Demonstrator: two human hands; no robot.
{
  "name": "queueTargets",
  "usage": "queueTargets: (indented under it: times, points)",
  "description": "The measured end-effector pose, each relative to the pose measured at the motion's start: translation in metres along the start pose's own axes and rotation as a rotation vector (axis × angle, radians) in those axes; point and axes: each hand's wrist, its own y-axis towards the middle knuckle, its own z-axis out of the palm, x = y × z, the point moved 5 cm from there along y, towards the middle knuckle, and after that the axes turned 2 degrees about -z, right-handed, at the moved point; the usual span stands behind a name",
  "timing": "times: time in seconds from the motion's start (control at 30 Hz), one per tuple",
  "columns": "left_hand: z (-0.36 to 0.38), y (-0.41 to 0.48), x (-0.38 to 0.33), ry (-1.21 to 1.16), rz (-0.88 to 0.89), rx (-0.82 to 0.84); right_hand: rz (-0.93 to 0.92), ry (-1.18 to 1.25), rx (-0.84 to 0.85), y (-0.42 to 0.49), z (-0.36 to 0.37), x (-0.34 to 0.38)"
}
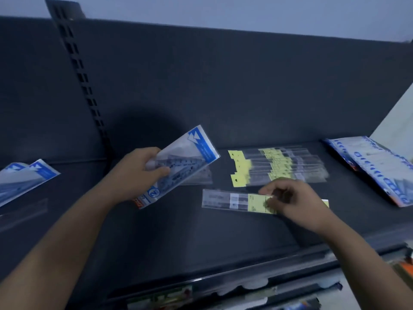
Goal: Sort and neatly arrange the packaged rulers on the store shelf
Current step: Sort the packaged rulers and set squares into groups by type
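In the head view, the left hand (138,168) is gripping a blue-headed ruler pack (185,162), holding it tilted above the dark shelf (178,242); the right hand (295,202) is pinching the yellow card of a single clear ruler sleeve (225,200) lying flat, just in front of the pile of yellow-tagged sleeves (277,166); more blue-headed packs (26,180) are lying far left, a blue stack (375,166) far right; sorting by kind seems to be under way; the next move is probably calling for sliding the sleeve onto its pile, edges squared, and taking the blue pack to its own group
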Motion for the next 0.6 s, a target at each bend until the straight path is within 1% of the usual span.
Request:
queueTargets:
  times: [0.13,0.37,0.47,0.6]
  points:
    - [0.016,0.017,-0.017,0.049,0.003,0.029,0.064,0.022,0.023,0.021,-0.02,-0.034]
    - [0.031,0.049,-0.042,0.049,0.057,0.054,0.026,-0.007,-0.007,0.044,-0.033,-0.055]
    - [0.042,0.061,-0.056,0.032,0.041,0.059,0.046,0.0,0.062,0.048,-0.039,-0.059]
    - [0.059,0.078,-0.084,0.005,0.028,0.06,0.067,-0.132,0.126,0.058,-0.051,-0.07]
